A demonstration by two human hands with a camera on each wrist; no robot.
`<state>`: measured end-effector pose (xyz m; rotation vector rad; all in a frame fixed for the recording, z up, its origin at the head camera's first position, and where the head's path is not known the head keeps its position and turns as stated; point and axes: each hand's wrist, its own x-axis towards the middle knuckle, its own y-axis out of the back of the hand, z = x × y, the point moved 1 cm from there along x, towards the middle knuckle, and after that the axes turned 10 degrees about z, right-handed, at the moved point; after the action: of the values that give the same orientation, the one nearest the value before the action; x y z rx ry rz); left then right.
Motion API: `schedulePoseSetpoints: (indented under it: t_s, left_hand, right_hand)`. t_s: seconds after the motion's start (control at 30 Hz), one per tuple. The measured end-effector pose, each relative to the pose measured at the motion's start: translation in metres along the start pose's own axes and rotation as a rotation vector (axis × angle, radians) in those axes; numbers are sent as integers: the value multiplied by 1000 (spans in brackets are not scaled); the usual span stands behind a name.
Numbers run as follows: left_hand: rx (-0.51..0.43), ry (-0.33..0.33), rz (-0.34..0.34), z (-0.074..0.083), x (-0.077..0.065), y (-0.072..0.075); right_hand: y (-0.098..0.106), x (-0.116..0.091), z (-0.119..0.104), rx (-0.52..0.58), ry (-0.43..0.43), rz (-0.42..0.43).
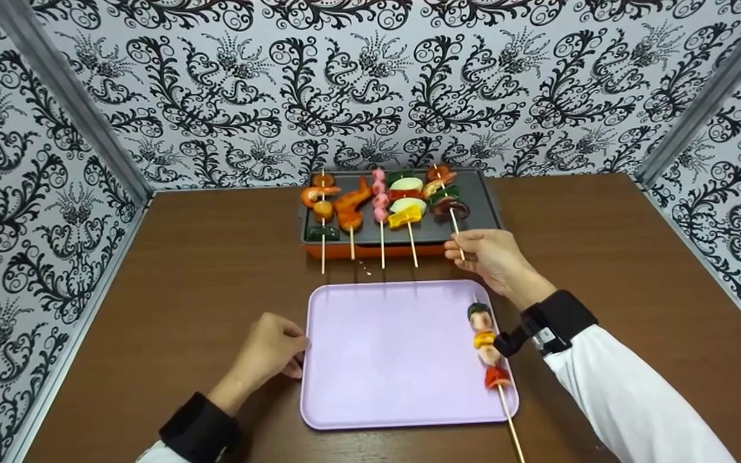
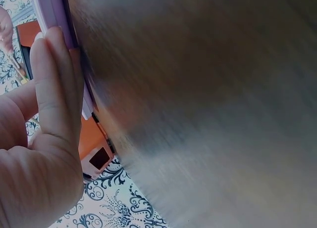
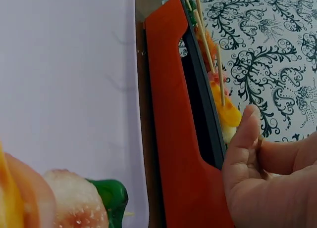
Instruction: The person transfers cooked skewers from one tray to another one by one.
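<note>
At the right end of a small orange-and-black grill (image 1: 491,218), my right hand (image 1: 493,260) pinches the wooden stick of a skewer (image 1: 446,199). That skewer carries brown, orange, green and dark purplish pieces, which lie over the grill plate. My left hand (image 1: 269,347) is at the left rim of a lilac tray (image 1: 383,360), its extended fingers (image 2: 55,89) touching the edge in the left wrist view. Along the tray's right side lies another skewer (image 1: 487,354) with green, pale, yellow and red pieces, its stick reaching over the front rim.
Several more skewers lie across the grill, including a shrimp skewer (image 1: 320,196), a wing-shaped orange piece (image 1: 348,209), pink balls (image 1: 379,199) and a yellow-and-white one (image 1: 407,209). Their sticks jut toward the tray. Patterned walls (image 1: 370,83) border the brown table (image 1: 216,257).
</note>
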<state>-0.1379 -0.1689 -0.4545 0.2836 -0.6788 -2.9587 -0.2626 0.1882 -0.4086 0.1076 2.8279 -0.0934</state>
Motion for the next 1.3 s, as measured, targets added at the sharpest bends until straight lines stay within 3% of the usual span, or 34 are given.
schedulePoseSetpoints:
  t_s: [0.53, 0.93, 1.3]
  left_hand:
    - [-9, 6, -2, -1, 0, 0]
    - [10, -10, -1, -1, 0, 0]
    - [34, 3, 9, 0, 0, 0]
  right_hand:
    - [22, -31, -12, 114, -27, -38]
    - [31, -79, -15, 97, -5, -138]
    - [45, -132, 11, 141, -12, -291]
